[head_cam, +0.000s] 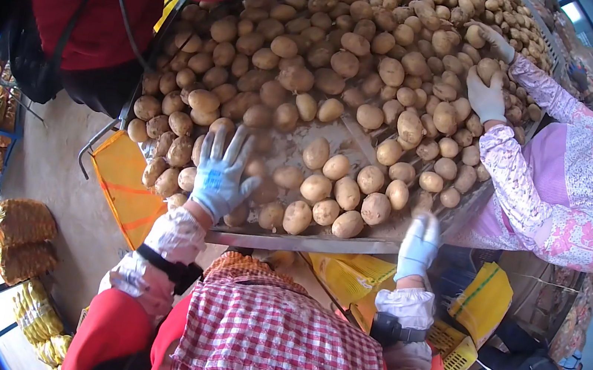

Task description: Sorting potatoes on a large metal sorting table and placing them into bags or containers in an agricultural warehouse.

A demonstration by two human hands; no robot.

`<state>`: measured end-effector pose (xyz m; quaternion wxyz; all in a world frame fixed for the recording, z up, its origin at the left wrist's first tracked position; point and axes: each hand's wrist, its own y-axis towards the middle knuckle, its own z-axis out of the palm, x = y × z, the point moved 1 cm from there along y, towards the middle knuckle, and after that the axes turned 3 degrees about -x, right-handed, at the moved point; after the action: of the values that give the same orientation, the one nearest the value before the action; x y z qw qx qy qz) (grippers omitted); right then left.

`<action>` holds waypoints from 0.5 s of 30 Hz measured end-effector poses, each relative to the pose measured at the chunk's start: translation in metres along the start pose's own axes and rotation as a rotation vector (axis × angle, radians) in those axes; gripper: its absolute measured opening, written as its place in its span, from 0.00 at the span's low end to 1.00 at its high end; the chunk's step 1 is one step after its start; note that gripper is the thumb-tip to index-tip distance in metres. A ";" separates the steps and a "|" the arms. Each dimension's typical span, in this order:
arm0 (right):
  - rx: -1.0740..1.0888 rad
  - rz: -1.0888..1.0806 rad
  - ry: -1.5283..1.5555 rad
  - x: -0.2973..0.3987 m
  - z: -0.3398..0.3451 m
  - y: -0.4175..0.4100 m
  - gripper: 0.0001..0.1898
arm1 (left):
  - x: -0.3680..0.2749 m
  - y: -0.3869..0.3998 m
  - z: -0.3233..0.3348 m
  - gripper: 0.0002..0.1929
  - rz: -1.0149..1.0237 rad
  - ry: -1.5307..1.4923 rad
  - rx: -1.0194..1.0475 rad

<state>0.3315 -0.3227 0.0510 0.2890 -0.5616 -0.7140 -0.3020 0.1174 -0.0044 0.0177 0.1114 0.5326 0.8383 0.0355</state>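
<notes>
Potatoes (346,62) cover a large sorting table, whose metal front edge (305,244) runs just before me. My left hand (221,178), in a pale glove with blue print, lies spread with its fingers apart over the potatoes at the table's left front. My right hand (419,246), also gloved and slightly blurred, is at the front edge on the right, fingers pointing away from me; whether it touches a potato is not clear. Between my hands lies a loose group of potatoes (347,193) on the dusty table surface.
A co-worker in a floral pink top (566,181) handles potatoes at the right side. Another person in red (89,6) stands at the upper left. An orange mesh sack (123,179) hangs by the left corner. Yellow sacks (483,299) and yellow crates (456,357) stand lower right.
</notes>
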 end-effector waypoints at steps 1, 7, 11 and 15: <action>0.228 0.054 -0.300 -0.011 0.003 0.000 0.15 | -0.001 0.009 0.002 0.39 0.004 -0.024 -0.010; 0.294 0.100 0.510 0.011 0.028 -0.040 0.22 | -0.045 0.046 -0.016 0.33 -0.145 -0.083 -0.234; 0.169 0.147 0.522 0.005 0.011 -0.032 0.20 | -0.086 0.031 0.004 0.27 0.365 -0.281 -0.012; 0.210 0.171 0.545 0.009 0.007 -0.028 0.21 | -0.091 0.037 0.010 0.29 0.233 -0.177 0.060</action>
<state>0.3015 -0.3165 0.0503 0.5508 -0.4849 -0.5877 -0.3406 0.1891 -0.0708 0.0277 0.1641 0.6304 0.7584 -0.0242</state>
